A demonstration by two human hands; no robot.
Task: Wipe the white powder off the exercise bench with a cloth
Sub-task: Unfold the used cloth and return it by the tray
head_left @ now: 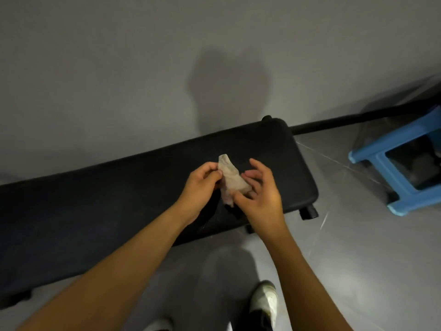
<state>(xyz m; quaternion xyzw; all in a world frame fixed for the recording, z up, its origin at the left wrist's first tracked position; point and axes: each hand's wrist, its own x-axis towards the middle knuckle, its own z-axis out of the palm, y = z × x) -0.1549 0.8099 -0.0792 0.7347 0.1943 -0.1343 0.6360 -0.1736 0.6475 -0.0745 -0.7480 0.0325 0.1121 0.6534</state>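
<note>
Above the black exercise bench, the left hand pinches the pale cloth at its edge. The right hand, close beside, holds its lower part between thumb and fingers.

Quick headcount, mostly ones plus a couple of pairs

One black exercise bench, one small pale cloth over its right end, one blue plastic stool far right, one black bar along the far wall. Pairs: two bare hands, left hand and right hand, and two white shoes at the near edge, right shoe and a barely visible left shoe.
</note>
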